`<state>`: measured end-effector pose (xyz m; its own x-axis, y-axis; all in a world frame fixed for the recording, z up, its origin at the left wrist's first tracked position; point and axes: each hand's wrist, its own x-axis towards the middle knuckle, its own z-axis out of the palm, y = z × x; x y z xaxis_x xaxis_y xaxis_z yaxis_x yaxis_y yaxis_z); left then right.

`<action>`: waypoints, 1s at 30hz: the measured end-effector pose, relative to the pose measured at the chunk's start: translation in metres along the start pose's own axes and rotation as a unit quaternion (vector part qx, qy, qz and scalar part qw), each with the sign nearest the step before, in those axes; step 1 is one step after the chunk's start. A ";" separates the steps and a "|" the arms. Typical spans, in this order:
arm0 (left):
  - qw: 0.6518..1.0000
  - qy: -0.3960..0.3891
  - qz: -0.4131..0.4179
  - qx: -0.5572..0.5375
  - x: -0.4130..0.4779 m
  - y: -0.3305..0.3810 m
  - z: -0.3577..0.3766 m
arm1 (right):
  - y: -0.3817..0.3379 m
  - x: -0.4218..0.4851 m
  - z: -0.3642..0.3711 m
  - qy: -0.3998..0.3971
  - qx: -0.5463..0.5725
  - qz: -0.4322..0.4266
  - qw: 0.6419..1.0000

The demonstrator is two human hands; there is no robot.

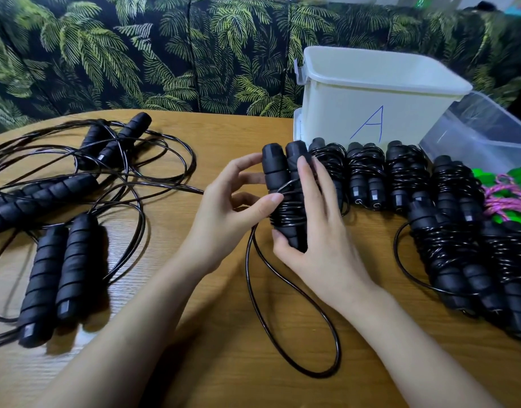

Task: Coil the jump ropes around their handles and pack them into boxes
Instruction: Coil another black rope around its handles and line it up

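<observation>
A pair of black foam-grip handles (272, 169) stands side by side, nearly upright, gripped between the left hand (224, 213) and right hand (324, 240). Glossy black cord (288, 216) is wound round its middle, and the free end lies in a loose loop below. Uncoiled black ropes (62, 260) sprawl tangled on the left. Coiled black bundles (406, 178) lie in a row on the right, in front of a white plastic box (371, 92) marked with a blue A, with a clear plastic box (483, 134) just beside it.

This looks like a home living room. Beyond the fingers (311, 184), a sofa (135, 54) in palm-leaf fabric stands right behind the rounded wooden counter (224, 363).
</observation>
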<state>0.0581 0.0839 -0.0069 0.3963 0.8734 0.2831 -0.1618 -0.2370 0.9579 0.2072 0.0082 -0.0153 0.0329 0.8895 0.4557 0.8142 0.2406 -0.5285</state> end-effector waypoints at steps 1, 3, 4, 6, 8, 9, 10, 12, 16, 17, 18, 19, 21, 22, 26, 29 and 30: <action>1.000 -0.008 -0.003 -0.002 0.000 -0.001 -0.001 | 0.002 0.001 -0.001 -0.001 0.025 0.005 1.000; 1.000 -0.025 -0.011 0.001 -0.001 -0.002 -0.001 | 0.005 0.002 -0.001 0.001 0.077 0.017 0.997; 0.999 -0.032 -0.013 0.003 -0.001 -0.002 -0.001 | 0.006 0.002 -0.001 0.003 0.100 0.021 0.995; 0.999 -0.036 -0.017 -0.001 -0.001 -0.002 -0.001 | 0.008 0.001 0.000 0.002 0.124 0.022 0.992; 0.999 -0.027 -0.017 -0.008 -0.001 -0.001 0.001 | 0.009 0.001 0.000 -0.002 0.113 0.023 0.993; 1.000 -0.021 -0.014 -0.010 -0.001 0.000 0.002 | 0.009 0.002 0.001 0.002 0.093 0.024 0.995; 1.000 -0.016 -0.010 -0.011 -0.001 0.000 0.003 | 0.009 0.002 0.002 0.012 0.066 0.023 0.997; 1.000 -0.007 -0.005 -0.012 -0.002 0.001 0.005 | 0.008 0.002 0.003 0.037 0.016 0.008 0.999; 1.000 0.008 0.001 -0.014 -0.001 0.000 0.006 | 0.005 0.001 0.003 0.048 -0.038 -0.018 0.998; 1.000 0.010 0.002 -0.013 -0.001 0.000 0.006 | 0.004 0.000 0.002 0.049 -0.052 -0.026 0.997; 1.000 0.008 0.003 -0.011 -0.001 -0.001 0.005 | 0.003 0.000 0.002 0.052 -0.069 -0.033 0.996; 1.000 0.006 0.003 -0.009 -0.001 -0.001 0.005 | 0.002 0.000 0.003 0.054 -0.088 -0.037 0.994; 1.000 -0.003 0.006 -0.003 -0.002 -0.001 0.004 | 0.002 0.001 0.002 0.061 -0.123 -0.035 0.990; 1.000 -0.008 0.009 0.002 -0.002 -0.001 0.003 | 0.002 0.002 0.002 0.065 -0.137 -0.030 0.988; 0.999 -0.029 0.014 0.004 -0.001 -0.001 0.001 | 0.002 0.001 0.001 0.080 -0.148 -0.021 0.986; 0.999 -0.048 0.023 0.010 0.000 -0.003 -0.001 | 0.007 -0.001 0.002 0.083 -0.079 -0.015 0.993; 0.998 -0.050 0.023 0.011 0.001 -0.002 -0.002 | 0.008 -0.001 0.003 0.081 -0.041 -0.005 0.996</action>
<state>0.0574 0.0860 -0.0090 0.4780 0.8145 0.3287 -0.1625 -0.2857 0.9444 0.2120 0.0099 -0.0218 0.1116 0.8111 0.5741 0.8590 0.2117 -0.4662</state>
